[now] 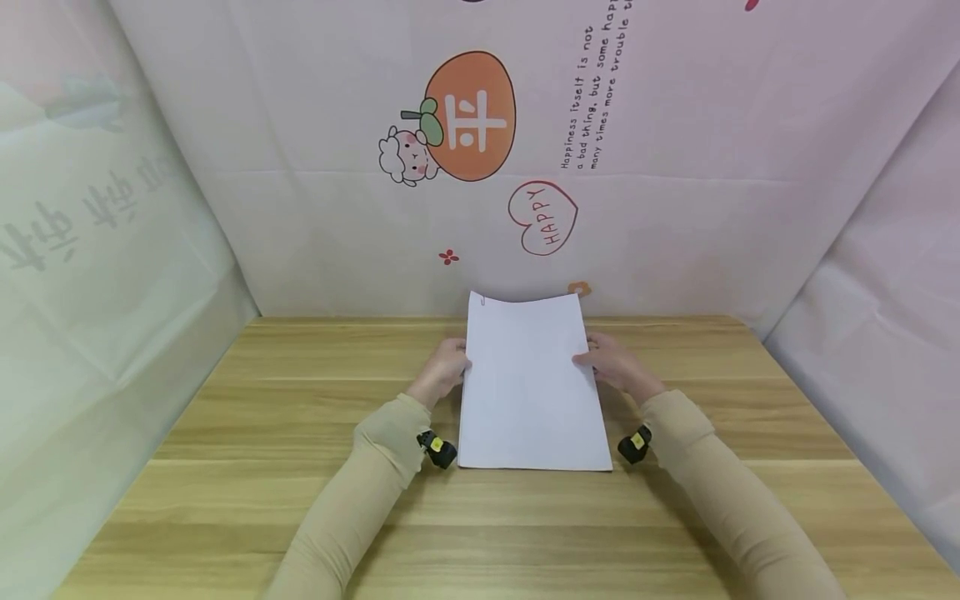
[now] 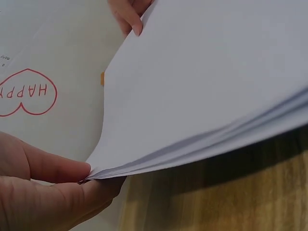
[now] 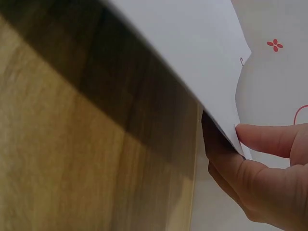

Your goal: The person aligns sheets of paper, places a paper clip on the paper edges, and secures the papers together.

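A stack of white paper sheets (image 1: 528,383) is held up off the table, its far edge bowed. My left hand (image 1: 447,364) pinches its left side between thumb and fingers. On the opposite side my right hand (image 1: 611,360) pinches the edge, thumb on top and fingers underneath. At the far left corner of the stack sits a small paper clip (image 1: 483,300), also visible in the right wrist view. Several layered sheets (image 2: 207,139) fan slightly apart along the side in the left wrist view.
Beneath the paper lies a wood-grain table (image 1: 300,467), with a shadow under the sheets. A white printed cloth (image 1: 337,242) with a heart and cartoon figures hangs behind the table's far edge. More cloth (image 1: 97,250) flanks the left side, and likewise the right.
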`<act>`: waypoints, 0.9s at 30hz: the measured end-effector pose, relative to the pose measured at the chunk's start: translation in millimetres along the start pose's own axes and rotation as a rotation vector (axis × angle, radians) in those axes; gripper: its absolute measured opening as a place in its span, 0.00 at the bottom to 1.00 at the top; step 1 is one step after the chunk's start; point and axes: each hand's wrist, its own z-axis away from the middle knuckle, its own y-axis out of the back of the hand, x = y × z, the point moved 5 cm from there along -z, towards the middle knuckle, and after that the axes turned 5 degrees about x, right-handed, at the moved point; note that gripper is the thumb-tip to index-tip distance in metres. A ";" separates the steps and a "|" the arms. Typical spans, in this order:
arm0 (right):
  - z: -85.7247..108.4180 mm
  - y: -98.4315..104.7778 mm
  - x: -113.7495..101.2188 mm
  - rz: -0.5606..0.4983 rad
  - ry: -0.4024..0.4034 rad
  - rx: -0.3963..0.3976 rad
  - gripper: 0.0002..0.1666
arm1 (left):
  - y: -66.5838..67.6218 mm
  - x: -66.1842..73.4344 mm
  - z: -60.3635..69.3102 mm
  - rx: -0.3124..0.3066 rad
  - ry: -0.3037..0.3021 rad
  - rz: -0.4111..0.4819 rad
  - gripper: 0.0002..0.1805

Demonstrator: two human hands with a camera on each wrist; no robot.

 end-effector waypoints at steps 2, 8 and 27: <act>-1.1 -0.6 0.5 0.008 -0.003 -0.007 0.38 | 0.6 -2.3 -1.4 -0.003 0.007 -0.005 0.30; -6.8 -2.3 2.8 0.045 -0.004 -0.005 0.36 | 2.3 -6.0 -2.0 -0.012 0.025 -0.026 0.31; -8.7 -2.2 9.7 0.093 -0.005 -0.040 0.34 | 6.2 -10.6 0.7 0.010 0.065 -0.075 0.29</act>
